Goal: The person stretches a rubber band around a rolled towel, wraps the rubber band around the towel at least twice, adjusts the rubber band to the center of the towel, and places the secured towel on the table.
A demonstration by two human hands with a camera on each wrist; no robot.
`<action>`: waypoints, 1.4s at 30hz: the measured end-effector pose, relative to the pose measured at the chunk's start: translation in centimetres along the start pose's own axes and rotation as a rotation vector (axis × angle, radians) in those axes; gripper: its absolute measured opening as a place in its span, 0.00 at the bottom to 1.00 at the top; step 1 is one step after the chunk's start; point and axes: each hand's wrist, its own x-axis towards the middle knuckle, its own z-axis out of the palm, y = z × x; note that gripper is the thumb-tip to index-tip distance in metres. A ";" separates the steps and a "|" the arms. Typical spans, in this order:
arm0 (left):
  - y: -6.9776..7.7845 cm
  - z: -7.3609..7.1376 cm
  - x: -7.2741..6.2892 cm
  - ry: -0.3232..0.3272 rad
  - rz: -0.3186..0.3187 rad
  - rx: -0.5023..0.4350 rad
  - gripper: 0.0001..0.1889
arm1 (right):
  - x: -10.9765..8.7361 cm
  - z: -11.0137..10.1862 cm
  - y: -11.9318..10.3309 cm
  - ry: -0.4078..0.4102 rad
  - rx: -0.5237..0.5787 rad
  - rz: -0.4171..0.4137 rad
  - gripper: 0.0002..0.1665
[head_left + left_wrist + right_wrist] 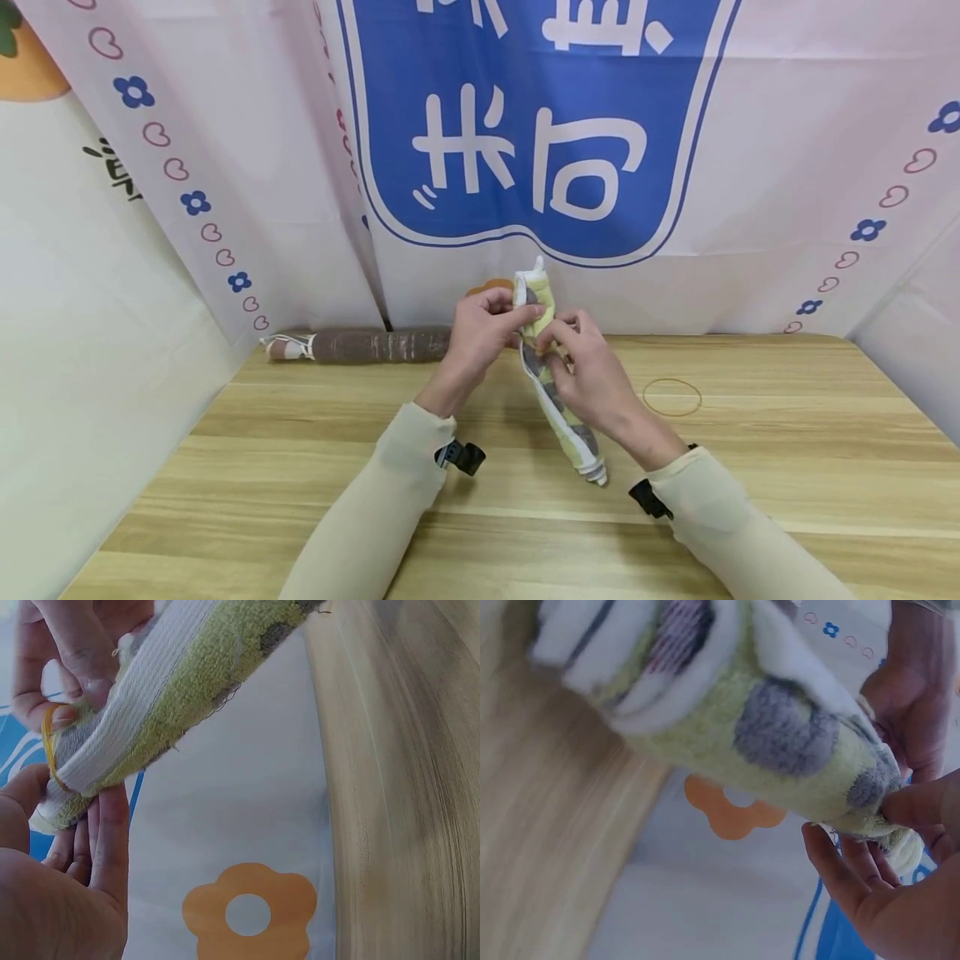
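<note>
A rolled towel [558, 408], yellow-green with grey patches and white edging, slants between both hands above the table. My left hand [483, 329] grips its upper end, thumb across the front. A yellow rubber band [51, 742] loops round the towel close to that end. With thumb and fingers, my right hand [592, 371] pinches at the band, against the towel. In the right wrist view, the same towel [780, 727] shows its layered rolled end at upper left, and the right hand [900, 885] curls at its narrower end.
A brown rolled towel [375, 346] with a white-banded end lies along the back left of the wooden table [300, 467]. Another thin rubber band [672, 397] lies flat to the right of the hands. A printed cloth [750, 275] hangs behind the table's back edge.
</note>
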 end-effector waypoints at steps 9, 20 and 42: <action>-0.5 -1.1 0.6 -0.277 -0.055 -0.141 0.22 | 0.2 -1.4 1.3 -0.066 0.493 0.334 0.08; -0.7 -1.0 0.8 -0.248 -0.089 -0.206 0.21 | 0.4 -2.0 1.3 -0.156 0.485 0.400 0.14; 0.5 0.2 0.1 -0.074 -0.049 -0.139 0.17 | 0.1 -0.3 -0.7 0.030 -0.013 -0.007 0.16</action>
